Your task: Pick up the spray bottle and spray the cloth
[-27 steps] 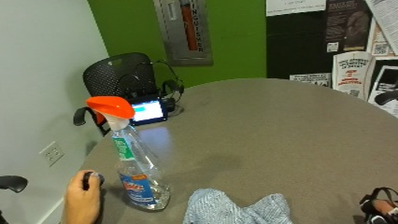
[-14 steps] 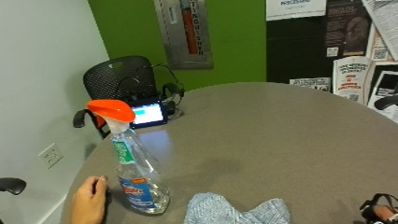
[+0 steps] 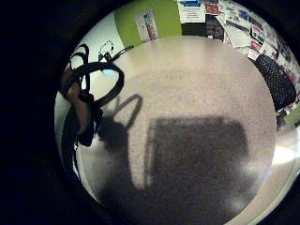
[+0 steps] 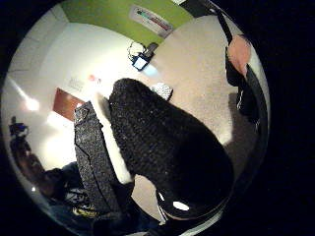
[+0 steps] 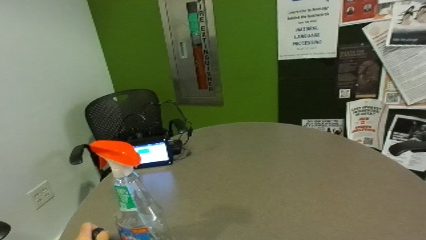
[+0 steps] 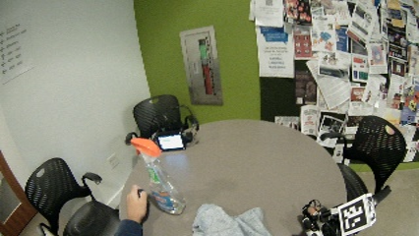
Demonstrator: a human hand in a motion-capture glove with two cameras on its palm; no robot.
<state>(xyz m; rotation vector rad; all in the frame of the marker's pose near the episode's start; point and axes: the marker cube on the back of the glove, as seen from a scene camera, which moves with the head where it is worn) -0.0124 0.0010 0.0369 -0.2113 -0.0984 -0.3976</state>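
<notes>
— While the clear plastic spray bottle with the orange trigger head (image 6: 156, 179) stands upright near the edge of the round grey table (image 6: 262, 157), where is the gloved right hand?

— Low at the table's near edge in the wide outside view (image 6: 320, 216), well apart from the bottle. Its little-finger palm view looks down on bare tabletop and its own shadow; the thumb-side view is mostly filled by a black gloved finger (image 4: 167, 147). Whether the fingers are spread or curled, I cannot tell. It holds nothing that I can see.

— And the other hand?

— The bare hand (image 6: 136, 202) rests on the table just beside the bottle's base. Whether it touches the bottle, I can't say.

— The cloth?

— A crumpled pale blue-grey cloth (image 6: 225, 222) lies on the table near the front edge, between the bottle and the gloved hand.

— How will the bottle handle?

— I'd judge it light: it looks nearly empty, with only a little liquid low down. Tall and narrow with a heavy-looking head, it should tip easily if nudged sideways. The plastic is smooth and may give a little when squeezed. The best hold is probably round the narrow neck just under the orange head, with a finger free for the trigger. The cloth is soft and will stay put under spray.

— Anything else about?

— A small lit screen (image 6: 171, 141) at the table's far side, and black mesh chairs (image 6: 160, 115) around it.
</notes>
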